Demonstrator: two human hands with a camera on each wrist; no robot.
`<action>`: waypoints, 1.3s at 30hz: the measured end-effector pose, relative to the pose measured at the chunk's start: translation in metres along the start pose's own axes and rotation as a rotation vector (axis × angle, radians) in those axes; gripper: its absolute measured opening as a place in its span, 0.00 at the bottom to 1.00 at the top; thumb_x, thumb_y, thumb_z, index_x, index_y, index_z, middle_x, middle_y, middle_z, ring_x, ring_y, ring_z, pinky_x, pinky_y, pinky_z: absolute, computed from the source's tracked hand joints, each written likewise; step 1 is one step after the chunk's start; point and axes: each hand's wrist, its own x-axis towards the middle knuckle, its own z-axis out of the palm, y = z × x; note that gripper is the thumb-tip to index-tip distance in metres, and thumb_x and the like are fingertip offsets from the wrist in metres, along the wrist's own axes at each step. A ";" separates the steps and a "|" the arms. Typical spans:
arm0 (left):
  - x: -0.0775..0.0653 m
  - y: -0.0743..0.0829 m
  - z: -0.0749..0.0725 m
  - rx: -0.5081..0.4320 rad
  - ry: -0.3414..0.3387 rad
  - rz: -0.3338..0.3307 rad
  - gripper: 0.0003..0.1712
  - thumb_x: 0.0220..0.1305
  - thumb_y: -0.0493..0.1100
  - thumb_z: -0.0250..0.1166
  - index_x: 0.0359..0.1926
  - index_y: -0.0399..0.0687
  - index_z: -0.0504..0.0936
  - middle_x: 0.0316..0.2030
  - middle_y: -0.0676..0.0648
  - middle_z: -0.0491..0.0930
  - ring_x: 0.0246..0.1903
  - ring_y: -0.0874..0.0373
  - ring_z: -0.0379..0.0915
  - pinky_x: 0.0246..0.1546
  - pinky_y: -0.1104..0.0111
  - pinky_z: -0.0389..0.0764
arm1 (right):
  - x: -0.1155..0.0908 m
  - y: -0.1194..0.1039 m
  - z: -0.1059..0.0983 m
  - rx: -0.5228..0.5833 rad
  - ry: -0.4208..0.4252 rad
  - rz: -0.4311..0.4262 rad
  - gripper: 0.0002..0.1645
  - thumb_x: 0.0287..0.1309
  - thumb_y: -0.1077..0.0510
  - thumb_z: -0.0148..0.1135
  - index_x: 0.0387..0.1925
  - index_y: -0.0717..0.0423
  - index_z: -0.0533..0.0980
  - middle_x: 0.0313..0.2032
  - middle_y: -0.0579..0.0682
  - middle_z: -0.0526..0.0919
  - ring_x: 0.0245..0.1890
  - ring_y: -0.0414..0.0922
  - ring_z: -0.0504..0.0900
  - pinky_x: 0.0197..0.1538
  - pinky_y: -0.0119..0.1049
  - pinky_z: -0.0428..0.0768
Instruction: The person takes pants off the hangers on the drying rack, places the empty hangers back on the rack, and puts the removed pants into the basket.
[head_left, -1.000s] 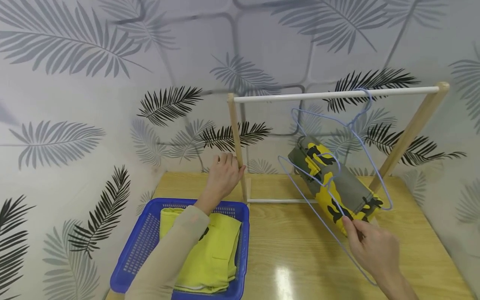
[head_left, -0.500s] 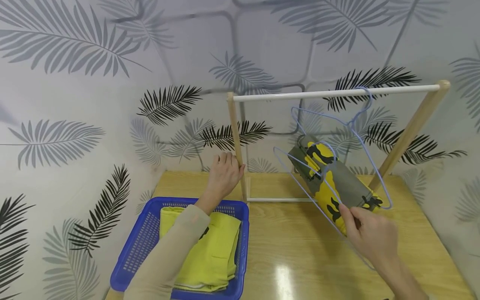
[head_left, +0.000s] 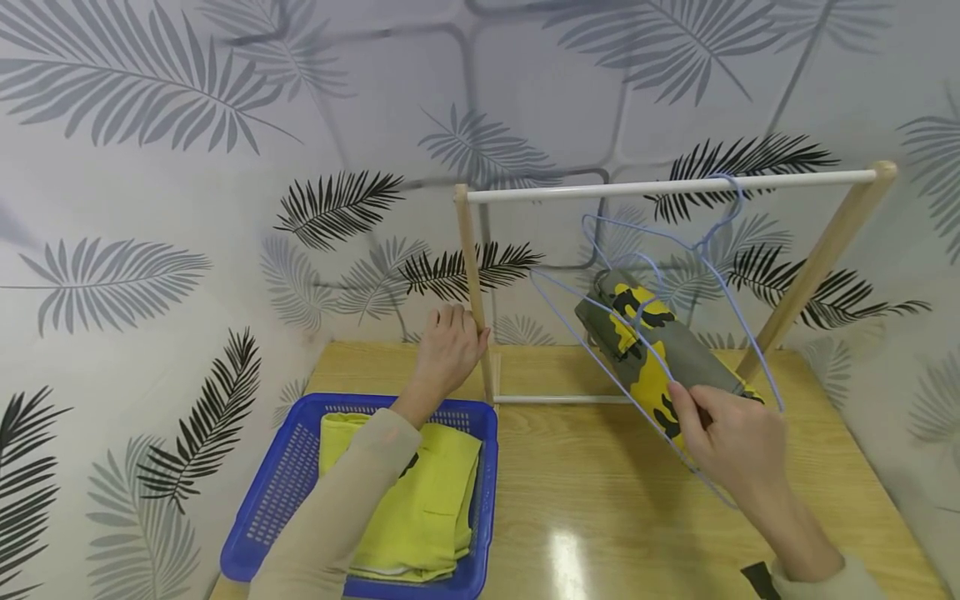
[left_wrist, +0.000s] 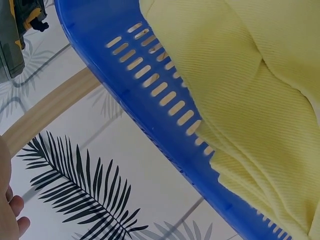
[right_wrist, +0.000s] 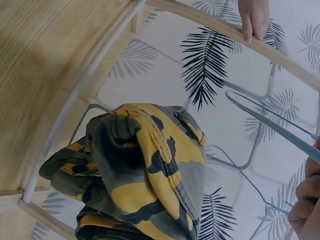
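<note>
My right hand [head_left: 738, 437] pinches one arm of a light-blue wire hanger [head_left: 573, 329], held tilted in front of the rack. A second blue hanger [head_left: 723, 275] hooks over the white top rail [head_left: 570, 192]. From its lower part hangs a folded yellow, grey and black camouflage garment [head_left: 637, 350], partly behind the held hanger; the right wrist view shows its bunched cloth [right_wrist: 145, 170] close up. My left hand [head_left: 450, 346] grips the rack's left wooden post [head_left: 470, 258]. In the left wrist view, fingers of that hand [left_wrist: 10, 200] show at the edge.
A blue plastic basket [head_left: 247, 558] with folded yellow clothing [head_left: 442, 492] stands at the left, under my left forearm. The rack's right post [head_left: 813, 271] and lower rail [head_left: 562, 400] frame the wooden tabletop [head_left: 540, 492]. A leaf-patterned wall [head_left: 187, 233] rises behind.
My right hand has moved slightly left and up with its hanger, whose hook now stands higher. The left hand, rack and basket have stayed put.
</note>
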 end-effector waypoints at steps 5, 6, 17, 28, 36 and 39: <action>0.000 0.000 -0.001 0.000 -0.008 -0.005 0.24 0.80 0.60 0.56 0.34 0.45 0.77 0.32 0.47 0.79 0.36 0.52 0.74 0.37 0.63 0.70 | 0.010 -0.001 0.001 -0.011 0.021 -0.038 0.40 0.81 0.41 0.45 0.08 0.44 0.53 0.09 0.37 0.51 0.14 0.27 0.40 0.21 0.22 0.36; 0.000 0.000 -0.001 -0.002 -0.006 -0.006 0.24 0.79 0.60 0.57 0.34 0.45 0.77 0.32 0.47 0.79 0.35 0.51 0.73 0.37 0.63 0.70 | 0.013 -0.002 0.001 -0.012 0.026 -0.046 0.40 0.81 0.41 0.45 0.08 0.44 0.53 0.09 0.38 0.51 0.14 0.27 0.41 0.21 0.22 0.36; -0.001 0.001 0.000 -0.009 -0.018 0.000 0.24 0.80 0.59 0.56 0.35 0.44 0.77 0.33 0.46 0.79 0.36 0.51 0.74 0.38 0.63 0.70 | 0.032 -0.002 0.001 -0.025 0.069 -0.093 0.39 0.80 0.42 0.47 0.08 0.45 0.54 0.08 0.39 0.53 0.12 0.30 0.43 0.19 0.24 0.38; 0.000 0.001 -0.002 -0.016 -0.026 -0.019 0.23 0.77 0.59 0.61 0.36 0.44 0.77 0.33 0.47 0.80 0.36 0.51 0.75 0.38 0.63 0.72 | 0.044 0.002 0.008 -0.047 0.058 -0.107 0.39 0.80 0.42 0.47 0.08 0.46 0.57 0.09 0.42 0.58 0.10 0.33 0.48 0.17 0.25 0.40; 0.000 0.002 0.000 -0.050 -0.020 -0.028 0.22 0.75 0.58 0.64 0.35 0.44 0.77 0.32 0.46 0.80 0.36 0.51 0.74 0.37 0.62 0.71 | 0.052 0.006 0.019 -0.041 0.069 -0.093 0.40 0.79 0.42 0.48 0.07 0.48 0.58 0.10 0.43 0.59 0.11 0.34 0.48 0.16 0.28 0.42; 0.000 0.002 0.000 -0.047 -0.023 -0.027 0.22 0.77 0.58 0.61 0.35 0.44 0.77 0.33 0.46 0.80 0.36 0.51 0.74 0.37 0.63 0.71 | 0.056 0.006 0.022 -0.040 0.079 -0.093 0.40 0.79 0.42 0.49 0.07 0.48 0.59 0.10 0.44 0.60 0.11 0.34 0.48 0.16 0.28 0.42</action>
